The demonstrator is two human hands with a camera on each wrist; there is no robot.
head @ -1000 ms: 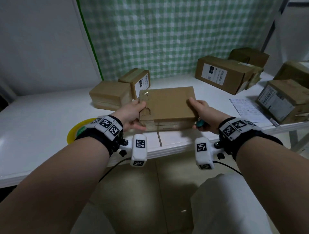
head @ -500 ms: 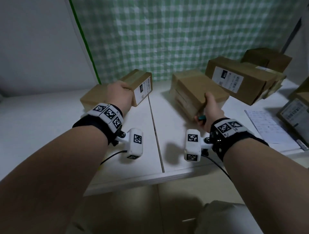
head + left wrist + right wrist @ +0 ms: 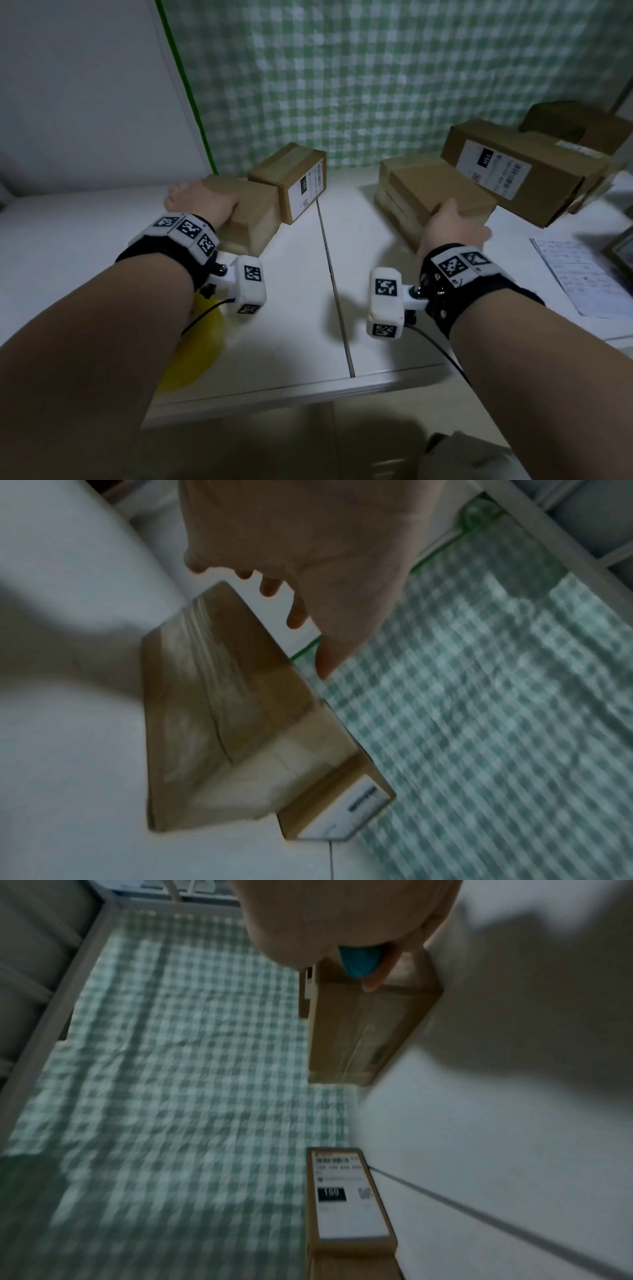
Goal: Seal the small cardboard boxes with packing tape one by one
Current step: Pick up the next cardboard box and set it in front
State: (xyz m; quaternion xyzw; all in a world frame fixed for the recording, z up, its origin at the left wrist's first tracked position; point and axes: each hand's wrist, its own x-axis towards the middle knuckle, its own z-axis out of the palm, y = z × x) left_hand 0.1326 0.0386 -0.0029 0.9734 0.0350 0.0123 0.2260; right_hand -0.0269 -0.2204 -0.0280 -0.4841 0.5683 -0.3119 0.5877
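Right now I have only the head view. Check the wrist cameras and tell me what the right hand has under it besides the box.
Observer: The right wrist view shows a teal object tucked in the palm of the right hand, one finger reaching down to the flat box.
Operator: Now report the left hand's grip.
Observer: In the left wrist view the left hand is over the plain box; its fingers look straight, not curled round it.
Operator: Check that box's top for tape.
Observer: A glossy clear strip runs along its top face.

both forearms outstretched; left hand (image 3: 202, 202) palm-down, right hand (image 3: 452, 229) curled
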